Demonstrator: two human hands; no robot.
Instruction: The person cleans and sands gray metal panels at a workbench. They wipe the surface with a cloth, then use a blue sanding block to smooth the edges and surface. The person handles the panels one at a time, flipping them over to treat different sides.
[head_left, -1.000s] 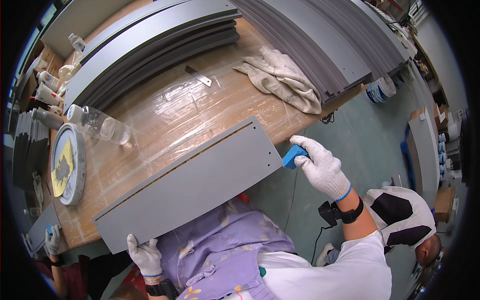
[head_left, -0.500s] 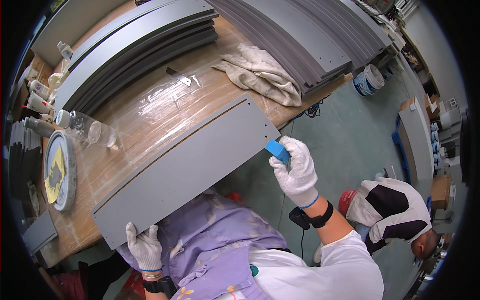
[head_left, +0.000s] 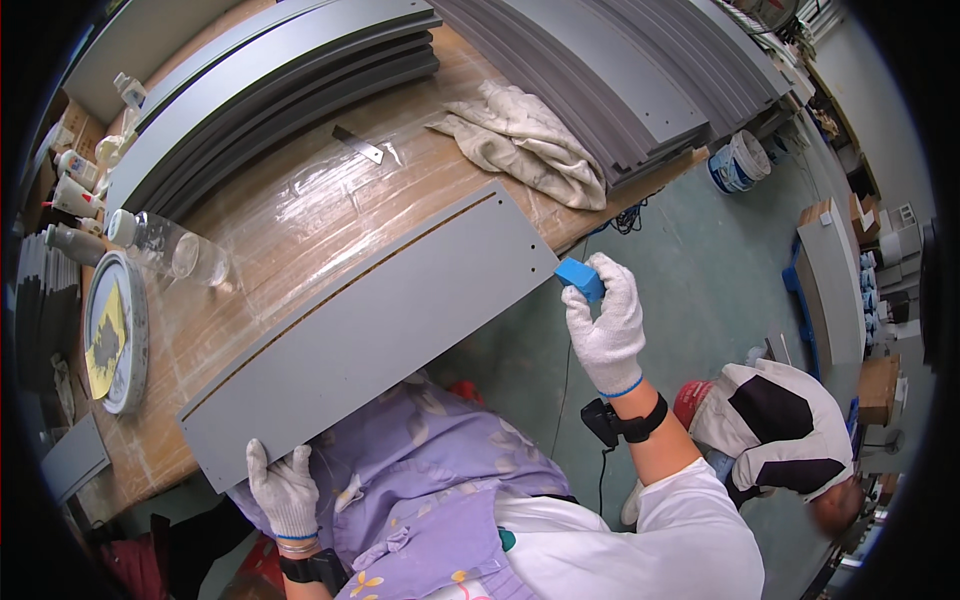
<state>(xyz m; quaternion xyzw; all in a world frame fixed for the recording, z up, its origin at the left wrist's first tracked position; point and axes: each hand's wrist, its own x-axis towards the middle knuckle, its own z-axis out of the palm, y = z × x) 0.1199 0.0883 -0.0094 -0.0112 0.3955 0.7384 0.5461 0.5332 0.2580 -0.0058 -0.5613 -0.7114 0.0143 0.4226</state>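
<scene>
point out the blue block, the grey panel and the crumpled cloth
blue block [head_left: 580,277], head view, on its top face
grey panel [head_left: 370,325], head view, middle of its flat face
crumpled cloth [head_left: 525,140], head view, centre of its folds

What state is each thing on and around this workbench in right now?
Grey panel: flat on the bench, near edge overhanging.
Left hand: gloved, gripping the panel's near corner.
Right hand: gloved, holding a blue block by the panel's end.
Cloth: crumpled.
Clear bottle: lying on its side.
</scene>
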